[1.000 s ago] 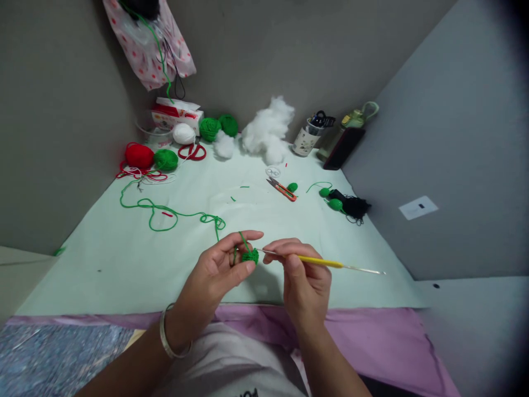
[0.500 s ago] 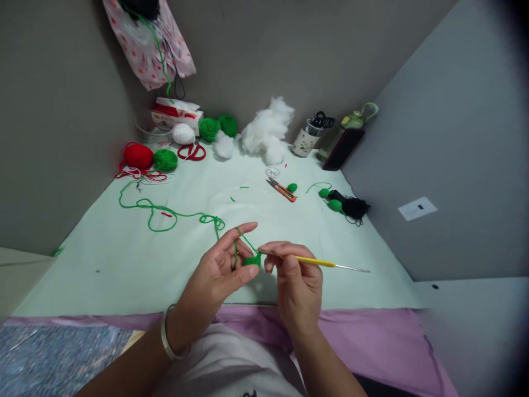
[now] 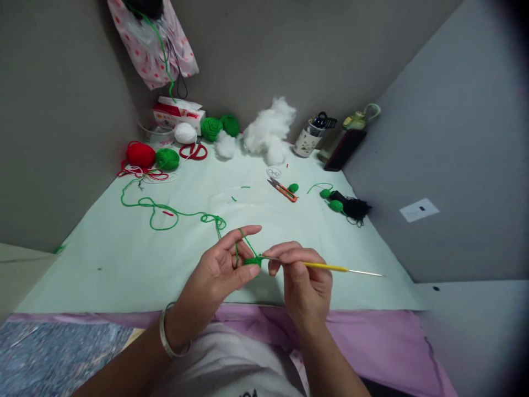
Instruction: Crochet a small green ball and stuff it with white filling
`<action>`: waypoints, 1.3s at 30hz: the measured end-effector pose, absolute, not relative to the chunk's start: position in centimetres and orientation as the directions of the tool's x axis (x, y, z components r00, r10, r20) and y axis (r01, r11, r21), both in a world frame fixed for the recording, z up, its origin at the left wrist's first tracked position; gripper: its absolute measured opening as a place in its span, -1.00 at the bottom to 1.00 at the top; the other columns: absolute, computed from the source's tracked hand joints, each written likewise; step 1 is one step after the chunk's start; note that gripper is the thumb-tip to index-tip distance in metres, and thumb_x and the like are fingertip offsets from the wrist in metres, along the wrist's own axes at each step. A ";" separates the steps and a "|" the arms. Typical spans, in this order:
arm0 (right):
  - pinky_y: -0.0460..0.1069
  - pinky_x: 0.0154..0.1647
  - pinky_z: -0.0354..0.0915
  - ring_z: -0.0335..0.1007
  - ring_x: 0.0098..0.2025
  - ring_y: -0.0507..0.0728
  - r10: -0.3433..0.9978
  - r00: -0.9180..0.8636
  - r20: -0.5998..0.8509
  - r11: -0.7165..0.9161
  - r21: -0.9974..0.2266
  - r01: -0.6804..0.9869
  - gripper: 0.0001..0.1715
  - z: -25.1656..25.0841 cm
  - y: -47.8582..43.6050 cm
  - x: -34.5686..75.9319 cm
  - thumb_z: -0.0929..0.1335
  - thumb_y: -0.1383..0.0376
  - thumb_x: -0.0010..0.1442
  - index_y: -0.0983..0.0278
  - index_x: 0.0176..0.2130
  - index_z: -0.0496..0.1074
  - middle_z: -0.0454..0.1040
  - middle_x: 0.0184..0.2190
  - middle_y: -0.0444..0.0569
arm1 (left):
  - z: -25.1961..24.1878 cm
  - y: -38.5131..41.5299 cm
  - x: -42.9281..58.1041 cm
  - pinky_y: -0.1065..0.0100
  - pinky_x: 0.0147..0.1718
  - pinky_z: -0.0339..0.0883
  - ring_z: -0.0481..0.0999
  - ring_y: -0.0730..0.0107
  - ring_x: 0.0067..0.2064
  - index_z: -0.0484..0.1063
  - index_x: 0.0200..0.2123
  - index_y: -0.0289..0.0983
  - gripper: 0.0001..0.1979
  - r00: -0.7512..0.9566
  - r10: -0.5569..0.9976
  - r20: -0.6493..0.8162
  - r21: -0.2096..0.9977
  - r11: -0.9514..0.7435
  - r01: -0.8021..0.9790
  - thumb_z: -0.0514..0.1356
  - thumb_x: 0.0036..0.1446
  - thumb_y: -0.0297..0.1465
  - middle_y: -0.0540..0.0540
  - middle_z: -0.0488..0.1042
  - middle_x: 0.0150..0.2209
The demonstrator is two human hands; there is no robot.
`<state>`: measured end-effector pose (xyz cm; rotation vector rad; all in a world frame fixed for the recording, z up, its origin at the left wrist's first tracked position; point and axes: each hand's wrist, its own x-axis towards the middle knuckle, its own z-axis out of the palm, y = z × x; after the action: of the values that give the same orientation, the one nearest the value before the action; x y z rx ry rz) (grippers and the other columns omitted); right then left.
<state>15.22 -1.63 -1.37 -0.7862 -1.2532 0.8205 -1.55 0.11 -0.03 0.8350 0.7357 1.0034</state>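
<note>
My left hand (image 3: 221, 270) pinches a small green crochet piece (image 3: 252, 261) between thumb and fingers, with green yarn (image 3: 165, 212) looped over the raised forefinger and trailing left across the pale green table (image 3: 115, 259). My right hand (image 3: 301, 275) is closed on a yellow-handled crochet hook (image 3: 326, 267); the hook's tip sits in the green piece and its metal tail points right. Both hands hover just above the table's near edge.
Red (image 3: 140, 154), green (image 3: 167, 159) and white (image 3: 184, 133) yarn balls, red scissors (image 3: 193, 151), white stuffing (image 3: 268, 131), a cup of tools (image 3: 308, 140) and orange snips (image 3: 283, 189) lie at the back. Black yarn with green pieces (image 3: 349, 206) lies at right. A patterned bag (image 3: 151, 38) hangs on the wall.
The hook's tail swung slightly, drawing in and then out to the right again, while the green piece stayed pinched in my left hand and shifted a little lower.
</note>
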 end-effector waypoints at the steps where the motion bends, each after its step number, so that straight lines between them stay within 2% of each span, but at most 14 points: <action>1: 0.02 -0.34 0.47 0.53 -0.28 0.12 0.865 0.123 0.487 0.498 -0.864 -0.078 -0.80 -1.3 -1.7 15.3 0.36 0.25 0.47 0.10 -0.14 0.62 0.70 -0.20 -0.03 | 0.0 0.1 -1.6 0.48 -0.47 0.16 0.23 0.55 -0.40 0.55 0.20 -0.07 -0.49 0.359 0.922 -0.145 0.858 0.298 -0.419 0.45 0.18 -0.37 0.05 0.32 -0.29; 5: 0.06 -0.30 0.50 0.58 -0.19 0.17 0.843 0.117 0.526 0.526 -0.850 0.031 -0.76 -1.2 -2.1 15.3 0.36 0.32 0.46 0.09 -0.07 0.65 0.71 -0.13 0.01 | 0.0 0.1 -1.6 0.50 -0.50 0.14 0.24 0.56 -0.40 0.55 0.19 -0.06 -0.49 0.379 0.912 -0.153 0.843 0.321 -0.432 0.46 0.18 -0.37 0.05 0.32 -0.29; 9: 0.06 -0.32 0.50 0.58 -0.22 0.17 0.851 0.072 0.520 0.524 -0.850 -0.056 -0.78 -1.4 -2.1 15.5 0.35 0.29 0.47 0.09 -0.09 0.63 0.72 -0.16 -0.01 | 0.1 0.1 -1.7 0.50 -0.52 0.14 0.25 0.56 -0.41 0.54 0.19 -0.09 -0.48 0.412 0.897 -0.158 0.823 0.350 -0.446 0.46 0.17 -0.37 0.04 0.33 -0.29; 12: 0.05 -0.29 0.49 0.57 -0.23 0.14 0.859 0.023 0.512 0.512 -0.856 -0.069 -0.79 -1.2 -1.9 16.0 0.34 0.29 0.48 0.11 -0.12 0.61 0.70 -0.20 -0.03 | 0.1 0.1 -1.8 0.49 -0.41 0.25 0.32 0.53 -0.35 0.53 0.20 -0.09 -0.49 0.379 0.916 -0.135 0.862 0.297 -0.411 0.44 0.18 -0.40 0.04 0.36 -0.29; 16: 0.08 -0.18 0.52 0.60 -0.15 0.16 0.822 -0.088 0.562 0.569 -0.818 0.084 -0.76 -0.1 -2.0 16.7 0.32 0.38 0.47 0.15 -0.07 0.59 0.68 -0.19 0.00 | 0.0 -0.1 -1.9 0.45 -0.25 0.33 0.35 0.52 -0.33 0.50 0.23 -0.08 -0.49 0.288 0.954 -0.084 0.958 0.157 -0.242 0.38 0.22 -0.45 0.06 0.38 -0.29; 19: 0.08 -0.17 0.53 0.62 -0.12 0.18 0.751 -0.214 0.624 0.660 -0.709 0.250 -0.74 0.8 -2.3 17.0 0.30 0.42 0.46 0.19 -0.01 0.56 0.67 -0.18 0.04 | 0.2 -0.5 -1.8 0.43 -0.28 0.33 0.32 0.54 -0.40 0.51 0.21 -0.09 -0.49 0.206 0.978 0.021 0.996 -0.003 -0.090 0.32 0.22 -0.52 0.07 0.38 -0.29; 22: 0.06 -0.23 0.55 0.63 -0.16 0.17 0.678 -0.295 0.674 0.717 -0.514 0.471 -0.70 0.6 -2.6 16.7 0.33 0.43 0.43 0.18 0.06 0.53 0.67 -0.10 0.07 | 0.4 -0.8 -1.6 0.40 -0.19 0.37 0.38 0.51 -0.34 0.55 0.18 -0.12 -0.53 0.171 0.979 0.113 0.994 -0.112 -0.013 0.30 0.22 -0.55 0.03 0.41 -0.26; 24: 0.06 -0.23 0.58 0.64 -0.15 0.19 0.632 -0.298 0.716 0.711 -0.382 0.590 -0.62 -0.2 -2.7 16.2 0.38 0.44 0.38 0.12 0.12 0.54 0.67 -0.06 0.06 | 0.4 -1.0 -1.5 0.40 -0.15 0.38 0.44 0.45 -0.24 0.54 0.20 -0.10 -0.56 0.188 0.979 0.076 0.992 -0.055 -0.116 0.31 0.28 -0.47 0.00 0.43 -0.23; 26: 0.07 -0.21 0.61 0.65 -0.13 0.21 0.594 -0.250 0.765 0.699 -0.338 0.630 -0.51 -1.2 -2.8 15.7 0.41 0.48 0.34 0.03 0.15 0.53 0.67 -0.09 0.01 | 0.4 -0.9 -1.3 0.45 -0.26 0.37 0.43 0.45 -0.26 0.50 0.25 -0.06 -0.55 0.260 0.965 -0.035 0.941 0.120 -0.317 0.33 0.31 -0.36 0.00 0.42 -0.24; 28: 0.06 -0.22 0.60 0.66 -0.13 0.20 0.587 -0.193 0.786 0.695 -0.367 0.618 -0.45 -1.8 -3.0 15.5 0.43 0.50 0.31 -0.02 0.15 0.55 0.66 -0.12 -0.02 | 0.4 -0.6 -1.2 0.52 -0.44 0.24 0.30 0.57 -0.42 0.50 0.25 -0.08 -0.51 0.399 0.906 -0.145 0.810 0.340 -0.478 0.39 0.27 -0.31 0.04 0.38 -0.31; 31: 0.05 -0.24 0.57 0.63 -0.16 0.17 0.645 -0.104 0.757 0.686 -0.514 0.516 -0.60 -1.5 -3.0 15.6 0.39 0.44 0.38 0.05 0.10 0.58 0.65 -0.13 -0.01 | 0.6 0.1 -1.5 0.58 -0.58 0.01 0.02 0.70 -0.53 0.57 0.19 -0.18 -0.51 0.519 0.827 -0.217 0.644 0.521 -0.560 0.44 0.19 -0.36 0.08 0.32 -0.36; 35: 0.04 -0.30 0.49 0.53 -0.31 0.11 0.838 0.094 0.537 0.535 -0.843 0.046 -0.75 -0.6 -2.2 15.7 0.33 0.34 0.47 0.13 -0.07 0.63 0.61 -0.28 -0.04 | 1.0 0.5 -2.0 0.57 -0.57 0.00 0.07 0.66 -0.49 0.61 0.15 -0.19 -0.54 0.451 0.873 -0.188 0.700 0.441 -0.562 0.44 0.17 -0.42 0.05 0.33 -0.34; 37: 0.01 -0.32 0.46 0.51 -0.31 0.10 0.883 0.097 0.459 0.468 -0.875 -0.120 -0.78 -0.5 -1.7 15.4 0.36 0.29 0.46 0.13 -0.13 0.65 0.60 -0.30 -0.05 | 0.9 0.2 -1.9 0.55 -0.54 0.06 0.13 0.62 -0.46 0.60 0.18 -0.14 -0.54 0.455 0.878 -0.148 0.755 0.397 -0.521 0.43 0.19 -0.39 0.02 0.37 -0.32; 39: 0.03 -0.23 0.48 0.55 -0.21 0.13 0.887 0.075 0.456 0.462 -0.878 -0.127 -0.80 -0.7 -1.5 15.2 0.39 0.29 0.45 0.13 -0.14 0.66 0.62 -0.27 -0.04 | 0.7 -0.1 -1.7 0.54 -0.50 0.13 0.18 0.59 -0.43 0.58 0.20 -0.10 -0.55 0.461 0.876 -0.142 0.797 0.377 -0.471 0.40 0.25 -0.34 0.00 0.40 -0.28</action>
<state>15.15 -1.49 -0.71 -0.7755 -1.2651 0.8873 -1.65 -0.15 0.66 0.7621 0.6207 0.9358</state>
